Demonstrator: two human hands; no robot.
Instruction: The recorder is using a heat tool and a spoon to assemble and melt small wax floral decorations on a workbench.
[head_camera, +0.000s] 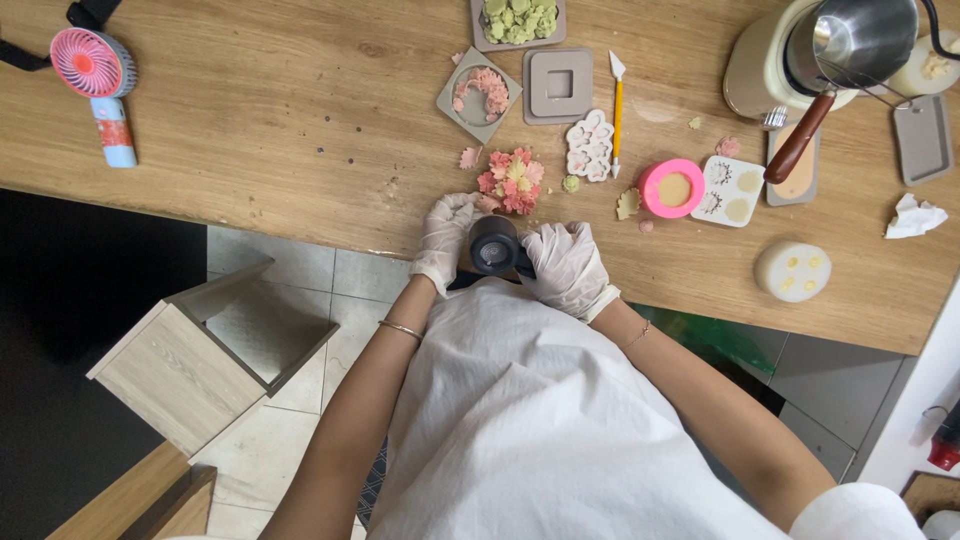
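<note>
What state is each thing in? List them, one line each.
left hand: gloved, touching black cylinder
right hand: gloved, gripping black cylinder
black cylinder: held at the table edge
pink flower cluster: assembled, lying on table
pink round mould: filled
handheld fan: lying flat

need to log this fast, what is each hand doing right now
Left hand: gloved, fingers curled against the side of the dark round tool; a full grip cannot be told.
Right hand: gloved, closed on the same tool.
</note>
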